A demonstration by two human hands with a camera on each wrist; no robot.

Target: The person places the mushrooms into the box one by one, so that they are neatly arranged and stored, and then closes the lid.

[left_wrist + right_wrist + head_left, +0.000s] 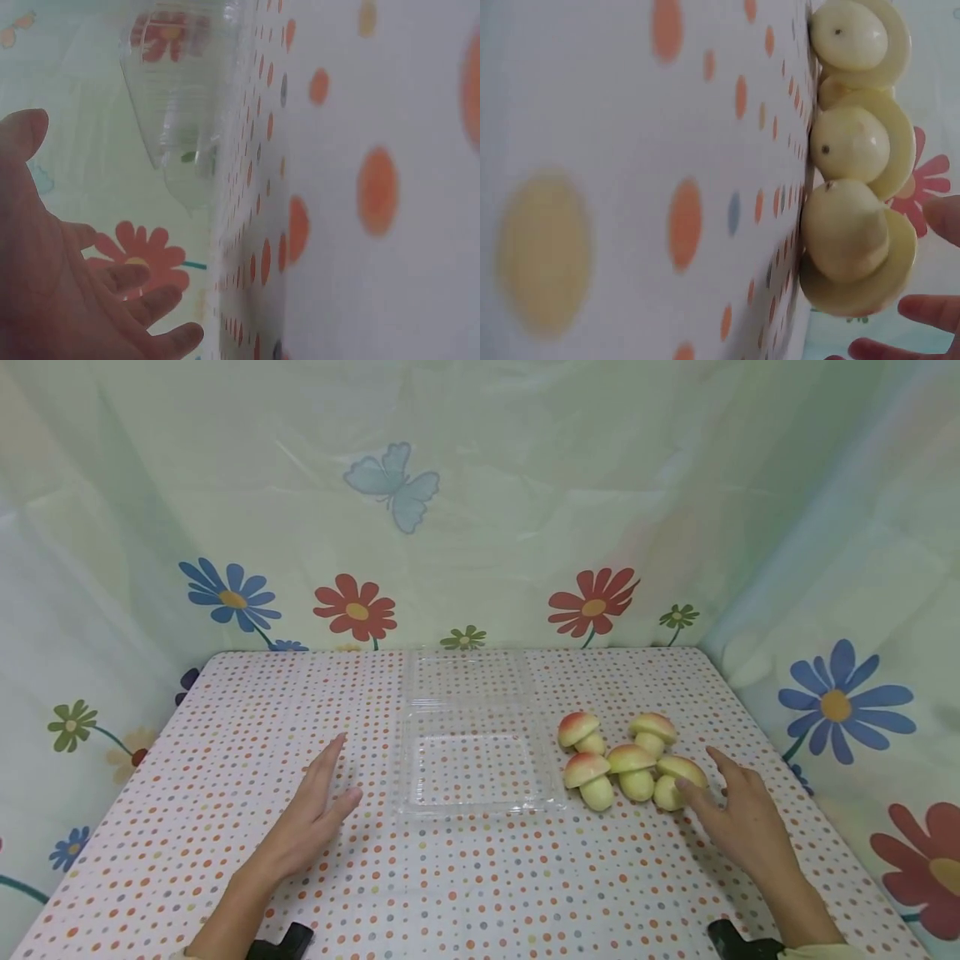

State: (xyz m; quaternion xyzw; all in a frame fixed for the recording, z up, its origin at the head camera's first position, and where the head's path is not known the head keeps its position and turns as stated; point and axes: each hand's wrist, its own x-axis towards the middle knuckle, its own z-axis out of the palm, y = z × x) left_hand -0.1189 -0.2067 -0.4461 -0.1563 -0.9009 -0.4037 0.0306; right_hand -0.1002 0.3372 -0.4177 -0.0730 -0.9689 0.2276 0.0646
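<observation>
Dotted tablecloth [375, 835] gives an open lane between left hand [310, 817] and clear plastic container [472, 810], also along container's near side. Container reachable from above; lid [468, 678] open at far side. Between container and right hand [744, 817], five clustered mushrooms [632, 758] block direct table-level passage.

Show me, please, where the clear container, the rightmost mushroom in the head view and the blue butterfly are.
Clear container [472, 768]: head view, on the bare bottom of its nearer half.
Rightmost mushroom [678, 767]: head view, on its cap.
Blue butterfly [399, 489]: head view, about where its wings meet.
</observation>
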